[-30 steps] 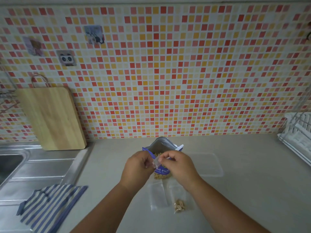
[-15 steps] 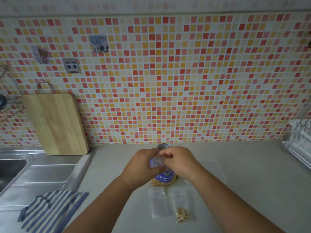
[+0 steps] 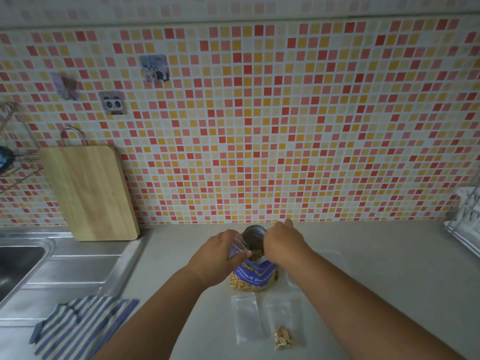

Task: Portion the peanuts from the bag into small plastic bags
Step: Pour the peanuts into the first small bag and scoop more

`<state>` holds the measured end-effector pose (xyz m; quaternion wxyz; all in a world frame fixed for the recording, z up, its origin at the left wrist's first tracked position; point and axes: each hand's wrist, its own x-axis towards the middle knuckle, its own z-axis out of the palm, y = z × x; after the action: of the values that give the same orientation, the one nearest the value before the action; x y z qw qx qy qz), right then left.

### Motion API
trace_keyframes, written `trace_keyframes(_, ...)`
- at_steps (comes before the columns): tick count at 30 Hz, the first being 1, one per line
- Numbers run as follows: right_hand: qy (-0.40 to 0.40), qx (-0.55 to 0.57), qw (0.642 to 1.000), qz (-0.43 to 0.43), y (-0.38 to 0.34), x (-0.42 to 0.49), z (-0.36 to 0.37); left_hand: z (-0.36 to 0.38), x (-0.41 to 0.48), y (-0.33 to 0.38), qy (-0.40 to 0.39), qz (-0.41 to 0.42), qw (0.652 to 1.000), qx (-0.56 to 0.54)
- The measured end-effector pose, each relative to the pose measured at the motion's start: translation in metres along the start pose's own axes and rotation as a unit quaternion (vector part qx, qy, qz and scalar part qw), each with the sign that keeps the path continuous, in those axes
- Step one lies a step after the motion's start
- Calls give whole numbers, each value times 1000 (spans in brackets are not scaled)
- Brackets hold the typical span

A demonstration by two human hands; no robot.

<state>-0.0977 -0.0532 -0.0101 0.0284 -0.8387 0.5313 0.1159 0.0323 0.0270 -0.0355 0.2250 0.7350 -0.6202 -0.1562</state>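
The blue peanut bag stands upright and open at the counter's middle, with peanuts showing through its clear bottom. My left hand pinches a small clear plastic bag at the left side of the big bag's mouth. From the right, my right hand dips its fingers into that mouth, where the fingertips are hidden. In front of the peanut bag lie two small bags flat on the counter: an empty one and one holding a few peanuts.
A clear flat plastic lid lies right of the peanut bag. A wooden cutting board leans on the tiled wall at left, above a steel sink. A striped cloth lies front left. A dish rack stands at the right edge.
Both hands rose from handling the small bag in front of the peanut bag up to its mouth. My right hand let go of the small bag and went into the opening.
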Motion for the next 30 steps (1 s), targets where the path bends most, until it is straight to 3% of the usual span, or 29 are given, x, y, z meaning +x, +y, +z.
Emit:
trace_keyframes(6, 39, 15, 999, -21, 3, 1, -26, -3, 5, -6, -26, 1, 999, -31)
trace_keyframes(11, -18, -25, 999, -13, -17, 8, -2, -4, 8, -7, -32, -19, 998, -47)
trace_keyframes(13, -40, 5, 999, 8, -22, 9, 10, -4, 7, -6, -34, -14, 998, -55)
trace_keyframes(19, -2, 91, 996, 24, -16, 15, 19, -7, 8, -5, -39, -13, 998, -48)
trace_keyframes(24, 16, 239, 965, 105, 7, 23, 14, -9, 7, -4, -50, -20, 997, -59)
trace_keyframes(30, -52, 235, 968, 73, 36, 26, 9, -20, 8, -8, 7, -30, 995, -91)
